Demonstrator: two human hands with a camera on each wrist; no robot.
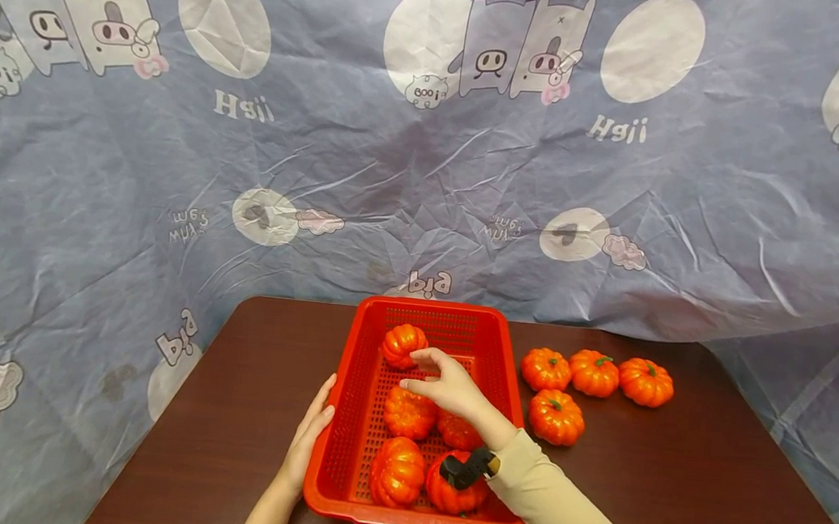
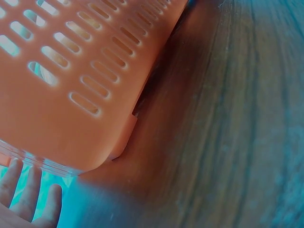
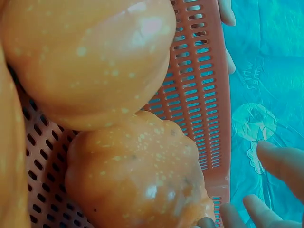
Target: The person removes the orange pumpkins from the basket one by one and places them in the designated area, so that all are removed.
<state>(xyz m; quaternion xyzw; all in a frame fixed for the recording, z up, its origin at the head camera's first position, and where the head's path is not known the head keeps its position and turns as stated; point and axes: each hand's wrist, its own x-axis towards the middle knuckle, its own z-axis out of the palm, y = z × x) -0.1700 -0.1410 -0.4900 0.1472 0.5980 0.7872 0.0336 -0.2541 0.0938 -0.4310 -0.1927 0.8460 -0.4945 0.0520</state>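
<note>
A red plastic basket [image 1: 336, 451] with slotted sides stands on the table and contains several small orange toy pumpkins. My left hand [image 1: 307, 438] lies along the basket's left side, its fingers fairly straight against the rim; in the left wrist view its fingers [image 2: 28, 190] show beside the basket's edge. Over the basket hovers my right hand [image 1: 454, 390], thumb and fingers parted, nothing between them. Its fingertips are close to the farthest pumpkin [image 1: 402, 345]. Below that hand are another pumpkin [image 1: 409, 417] and one partly hidden by the wrist [image 1: 457, 433]. A near pumpkin [image 1: 397, 473] lies on its side.
Right of the basket, several more pumpkins sit on the dark brown table [image 1: 675, 475]: three in a back row, including the middle one [image 1: 593, 373], and one in front [image 1: 556, 418]. A grey-blue printed cloth [image 1: 397, 171] hangs behind the table.
</note>
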